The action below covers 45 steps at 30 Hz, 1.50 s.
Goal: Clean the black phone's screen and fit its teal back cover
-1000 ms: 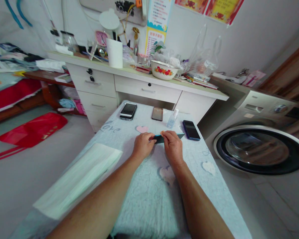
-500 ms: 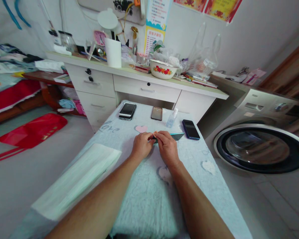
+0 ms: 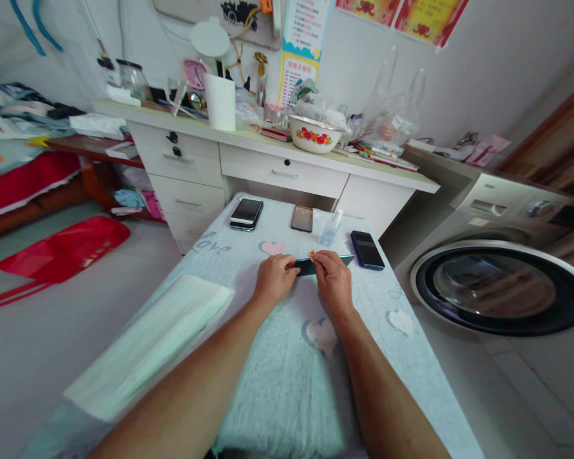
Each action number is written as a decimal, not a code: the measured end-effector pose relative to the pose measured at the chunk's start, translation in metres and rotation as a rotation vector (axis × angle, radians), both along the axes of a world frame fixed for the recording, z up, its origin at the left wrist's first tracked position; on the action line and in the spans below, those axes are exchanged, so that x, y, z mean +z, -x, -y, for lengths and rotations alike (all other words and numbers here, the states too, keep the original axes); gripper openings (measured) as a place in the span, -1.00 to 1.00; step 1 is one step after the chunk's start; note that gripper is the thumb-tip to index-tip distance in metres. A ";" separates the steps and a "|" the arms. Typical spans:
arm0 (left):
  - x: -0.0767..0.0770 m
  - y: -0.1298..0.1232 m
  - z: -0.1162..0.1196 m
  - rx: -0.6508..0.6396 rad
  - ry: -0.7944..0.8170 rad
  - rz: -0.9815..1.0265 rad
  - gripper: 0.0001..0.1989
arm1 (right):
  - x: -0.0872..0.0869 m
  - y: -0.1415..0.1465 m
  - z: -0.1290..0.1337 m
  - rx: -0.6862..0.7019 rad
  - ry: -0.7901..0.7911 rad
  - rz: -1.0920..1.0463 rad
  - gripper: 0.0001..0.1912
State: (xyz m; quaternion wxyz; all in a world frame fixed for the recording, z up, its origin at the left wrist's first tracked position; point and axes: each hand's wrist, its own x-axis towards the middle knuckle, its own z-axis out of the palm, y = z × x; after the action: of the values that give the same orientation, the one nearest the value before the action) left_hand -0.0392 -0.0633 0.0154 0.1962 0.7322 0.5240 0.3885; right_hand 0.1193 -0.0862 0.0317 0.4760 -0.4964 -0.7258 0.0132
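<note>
A dark phone with a bluish edge is held on its long side above the table, its face tilted. My left hand is closed on the phone's left end. My right hand is at the phone's upper edge, right of the middle, with its fingers pinched on a small orange piece, possibly cloth or sponge; most of it is hidden by the fingers. Just beyond the hands stand a clear spray bottle and a brown phone case lying flat.
A dark phone lies at the table's right edge, and stacked phones at the far left. A folded white cloth covers the near left of the tablecloth. A drawer desk stands behind; a washing machine is right.
My right hand has slid right along the phone's upper edge with the orange piece, away from my left hand. More of the phone's middle now shows. The left hand stays at its end.
</note>
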 end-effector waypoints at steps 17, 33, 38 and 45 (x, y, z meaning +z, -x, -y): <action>-0.001 0.000 -0.001 -0.007 -0.007 -0.031 -0.93 | -0.001 0.009 0.001 0.073 0.001 0.023 -0.73; -0.001 0.002 -0.002 0.016 -0.003 0.007 -0.92 | 0.000 -0.019 -0.007 -0.036 -0.019 -0.014 -0.77; -0.002 0.002 -0.003 0.010 -0.006 0.010 -0.93 | 0.000 -0.014 -0.006 -0.057 -0.036 -0.016 -0.77; 0.002 0.001 0.000 0.020 -0.006 -0.014 -0.94 | -0.001 0.000 -0.004 -0.014 -0.030 -0.020 -0.75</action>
State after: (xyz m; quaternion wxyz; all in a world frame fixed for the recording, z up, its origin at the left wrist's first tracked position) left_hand -0.0398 -0.0629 0.0170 0.1863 0.7302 0.5314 0.3869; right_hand 0.1191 -0.0825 0.0307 0.4908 -0.4941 -0.7176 0.0041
